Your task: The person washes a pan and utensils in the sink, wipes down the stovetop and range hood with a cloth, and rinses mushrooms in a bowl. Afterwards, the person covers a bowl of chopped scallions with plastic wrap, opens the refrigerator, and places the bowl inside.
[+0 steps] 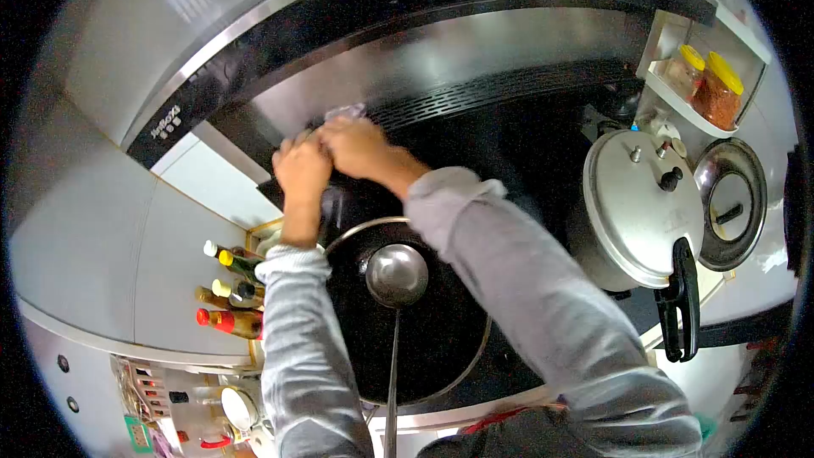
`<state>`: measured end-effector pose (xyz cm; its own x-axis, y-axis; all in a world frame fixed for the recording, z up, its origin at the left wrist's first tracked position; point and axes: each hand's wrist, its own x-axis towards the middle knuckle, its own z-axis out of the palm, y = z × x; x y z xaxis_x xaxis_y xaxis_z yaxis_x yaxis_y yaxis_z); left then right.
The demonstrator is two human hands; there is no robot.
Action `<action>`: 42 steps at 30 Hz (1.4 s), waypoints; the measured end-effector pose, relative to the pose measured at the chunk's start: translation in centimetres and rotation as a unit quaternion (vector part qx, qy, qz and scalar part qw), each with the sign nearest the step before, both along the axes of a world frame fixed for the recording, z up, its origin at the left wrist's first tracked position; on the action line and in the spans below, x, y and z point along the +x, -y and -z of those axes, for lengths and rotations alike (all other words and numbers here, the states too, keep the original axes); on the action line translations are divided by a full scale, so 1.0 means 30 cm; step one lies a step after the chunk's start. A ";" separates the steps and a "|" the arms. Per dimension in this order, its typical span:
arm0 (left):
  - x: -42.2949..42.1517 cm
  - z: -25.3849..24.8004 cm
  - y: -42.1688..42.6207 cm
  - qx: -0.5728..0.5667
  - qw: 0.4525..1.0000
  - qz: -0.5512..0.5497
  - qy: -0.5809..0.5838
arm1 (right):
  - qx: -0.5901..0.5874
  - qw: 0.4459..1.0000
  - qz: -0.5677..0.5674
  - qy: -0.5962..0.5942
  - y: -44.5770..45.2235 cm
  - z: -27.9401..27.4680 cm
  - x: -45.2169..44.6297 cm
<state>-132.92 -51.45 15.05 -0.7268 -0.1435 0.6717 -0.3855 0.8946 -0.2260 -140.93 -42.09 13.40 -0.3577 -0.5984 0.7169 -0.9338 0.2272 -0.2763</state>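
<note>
Beyond wok [445, 348] | L hand [303, 171], R hand [359, 149] — together, curled, grip unclear | ladle [398, 276] inside

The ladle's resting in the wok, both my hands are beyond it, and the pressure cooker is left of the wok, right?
No, the pressure cooker is right of the wok, as the head view shows. The ladle does rest in the wok, and your left hand and right hand are beyond it.
</note>
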 end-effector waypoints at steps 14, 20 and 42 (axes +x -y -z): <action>-0.443 0.069 -0.660 0.032 0.978 0.189 -0.079 | 0.243 0.937 0.247 0.045 -0.660 -0.165 -0.296; -0.695 0.121 -1.045 0.094 0.953 0.275 -0.081 | 0.300 0.888 0.347 -0.022 -1.071 -0.073 -0.602; -0.156 0.023 -0.117 0.124 0.990 0.066 0.005 | 0.111 0.982 0.132 -0.075 -0.157 -0.062 -0.157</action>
